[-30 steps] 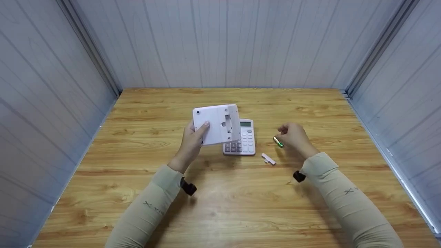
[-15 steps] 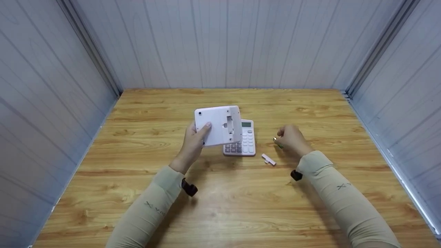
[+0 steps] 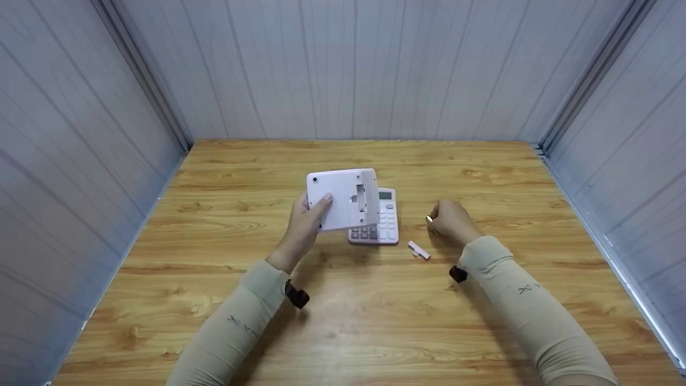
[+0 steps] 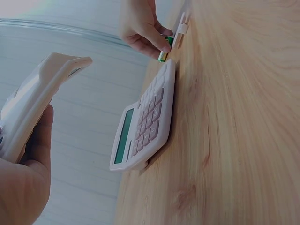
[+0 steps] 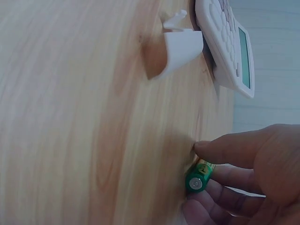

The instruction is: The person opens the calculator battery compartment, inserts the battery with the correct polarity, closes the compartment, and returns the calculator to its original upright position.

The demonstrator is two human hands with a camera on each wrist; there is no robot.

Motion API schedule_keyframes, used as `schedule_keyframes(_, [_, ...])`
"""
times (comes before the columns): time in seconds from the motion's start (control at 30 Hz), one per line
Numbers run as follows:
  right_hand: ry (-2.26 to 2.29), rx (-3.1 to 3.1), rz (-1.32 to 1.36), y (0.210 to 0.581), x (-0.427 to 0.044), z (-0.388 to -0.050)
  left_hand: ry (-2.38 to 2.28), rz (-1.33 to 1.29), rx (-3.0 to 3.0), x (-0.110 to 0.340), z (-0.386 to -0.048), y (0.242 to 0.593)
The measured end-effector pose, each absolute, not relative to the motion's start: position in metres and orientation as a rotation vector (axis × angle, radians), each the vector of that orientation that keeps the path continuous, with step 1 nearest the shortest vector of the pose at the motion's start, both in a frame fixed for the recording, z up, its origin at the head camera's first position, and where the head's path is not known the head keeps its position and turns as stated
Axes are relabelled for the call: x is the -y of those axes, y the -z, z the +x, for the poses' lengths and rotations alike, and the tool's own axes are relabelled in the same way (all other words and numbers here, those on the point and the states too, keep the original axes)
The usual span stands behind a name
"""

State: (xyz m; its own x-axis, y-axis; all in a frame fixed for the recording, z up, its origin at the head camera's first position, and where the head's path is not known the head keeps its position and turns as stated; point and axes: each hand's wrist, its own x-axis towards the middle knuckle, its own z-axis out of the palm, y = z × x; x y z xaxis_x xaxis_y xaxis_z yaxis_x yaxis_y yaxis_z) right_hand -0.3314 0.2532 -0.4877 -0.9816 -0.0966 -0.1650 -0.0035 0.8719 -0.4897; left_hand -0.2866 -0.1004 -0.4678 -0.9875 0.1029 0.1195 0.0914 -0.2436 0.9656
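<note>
My left hand (image 3: 303,225) grips a white calculator (image 3: 338,209) above the table, its back facing up, thumb on the back cover and an uncovered battery slot near its right edge. My right hand (image 3: 454,221) pinches a green battery (image 5: 200,178) low over the wood; in the head view only its bright tip shows. A second calculator (image 3: 388,229) lies keys up, partly hidden under the held one. The small white battery cover (image 3: 419,250) lies between that calculator and my right hand.
The wooden table (image 3: 343,321) meets a pale panelled wall (image 3: 343,69) at its back edge. More panels rise on the left and right sides. A dark wrist-worn device (image 3: 296,294) hangs below my left wrist.
My fingers have closed round the battery, hiding its green body in the head view. The left hand and held calculator have shifted slightly right and toward me.
</note>
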Motion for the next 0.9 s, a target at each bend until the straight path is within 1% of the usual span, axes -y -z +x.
schedule_keyframes(0.33, [0.785,-2.869,-0.086,0.485,-0.253,-0.330,-2.461,0.210,-1.918,0.099,-0.286,0.468])
schedule_keyframes(0.6, [1.097,-2.878,-0.055,0.472,-0.246,-0.325,-2.451,0.223,-1.908,0.100,-0.286,0.469])
schedule_keyframes(0.9, [1.217,-2.952,-0.079,0.454,-0.237,-0.318,-2.459,0.236,-1.907,0.099,-0.286,0.469])
